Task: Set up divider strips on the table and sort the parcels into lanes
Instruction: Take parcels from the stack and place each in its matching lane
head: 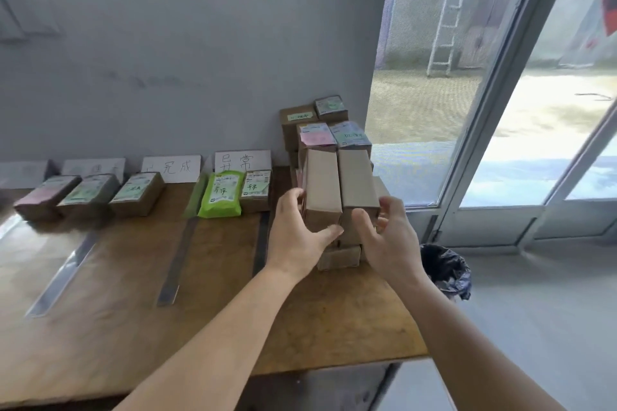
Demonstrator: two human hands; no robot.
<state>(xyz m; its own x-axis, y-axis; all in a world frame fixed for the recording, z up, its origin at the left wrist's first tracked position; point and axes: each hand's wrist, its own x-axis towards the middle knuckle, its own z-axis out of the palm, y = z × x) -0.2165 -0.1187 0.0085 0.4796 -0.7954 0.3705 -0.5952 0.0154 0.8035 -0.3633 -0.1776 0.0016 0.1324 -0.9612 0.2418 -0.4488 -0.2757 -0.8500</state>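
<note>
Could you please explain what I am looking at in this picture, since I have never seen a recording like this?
There is no machine here: a person wears a camera on the head, looking down at their own bare arms. The left hand grips a plain cardboard box on top of a stack of parcels at the right end of a wooden table. The right hand reaches for the neighbouring box, fingers relaxed. Three flat divider strips split the table into lanes. At the back stand handwritten paper signs, with sorted boxes and a green pouch before them.
</note>
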